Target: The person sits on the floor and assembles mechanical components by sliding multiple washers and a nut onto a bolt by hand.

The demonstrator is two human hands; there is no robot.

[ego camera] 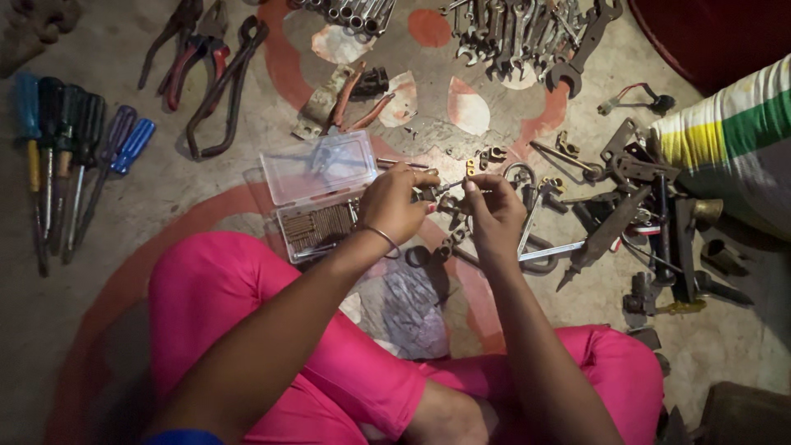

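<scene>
I sit cross-legged in pink trousers on a concrete floor with red painted marks. My left hand (pixel 397 203), with a thin bangle at the wrist, pinches one end of a small thin metal piece (pixel 449 187). My right hand (pixel 493 211) pinches its other end with the fingertips. Both hands hover just right of an open clear plastic case (pixel 317 194) filled with small brown bits. What kind of part the metal piece is cannot be made out.
Screwdrivers (pixel 74 156) lie in a row at the left. Pliers and cutters (pixel 210 66) lie at the top left, a pile of spanners (pixel 519 37) at the top. Dark metal parts (pixel 643 214) spread at the right beside a striped sack (pixel 733 140).
</scene>
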